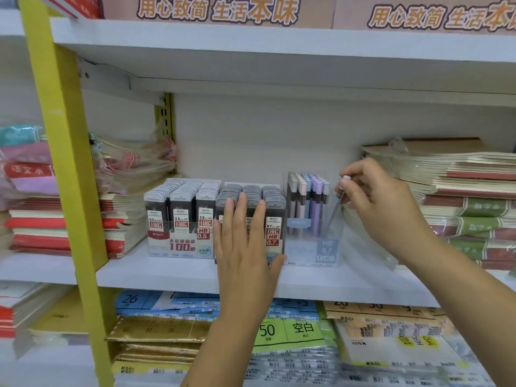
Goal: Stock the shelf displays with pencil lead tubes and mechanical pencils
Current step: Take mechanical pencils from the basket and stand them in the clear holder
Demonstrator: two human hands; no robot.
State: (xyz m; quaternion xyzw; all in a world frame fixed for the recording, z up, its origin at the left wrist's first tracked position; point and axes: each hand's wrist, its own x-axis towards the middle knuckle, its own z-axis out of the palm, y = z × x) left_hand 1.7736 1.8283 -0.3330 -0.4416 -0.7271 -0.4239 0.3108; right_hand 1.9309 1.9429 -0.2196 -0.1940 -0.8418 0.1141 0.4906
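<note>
Looks onto a white shelf [173, 270] running the full width, with a yellow upright [64, 152] crossing its left end. Finds notebook stacks at both ends of that shelf: a wrapped red-and-cream pile [122, 219] at the left, and a taller, leaning green-and-red pile [469, 208] at the right.

Finds three display boxes in a row near the front edge, at the middle of the shelf, set side against side. At the left of the row, a box of 0.5 lead tubes [178, 219], filled in three files with grey caps up. In the centre, a box of 0.7 lead tubes [275, 219], likewise filled. At the right, a clear box of mechanical pencils [310, 219], standing upright in pastel pink, blue and purple, crowded toward its left side.

Shows the left hand [245, 247] released, fingers straight and close together, palm pressed flat on the front of the 0.7 box, fingertips reaching its caps, thumb at its lower right corner.

Shows the right hand [382, 202] above the right side of the pencil box, just in front of the right-end pile, fingers curled, pinching one mechanical pencil [340, 194] near its white top, tip pointing down into the box. Cannot tell whether the tip touches the bottom.
</note>
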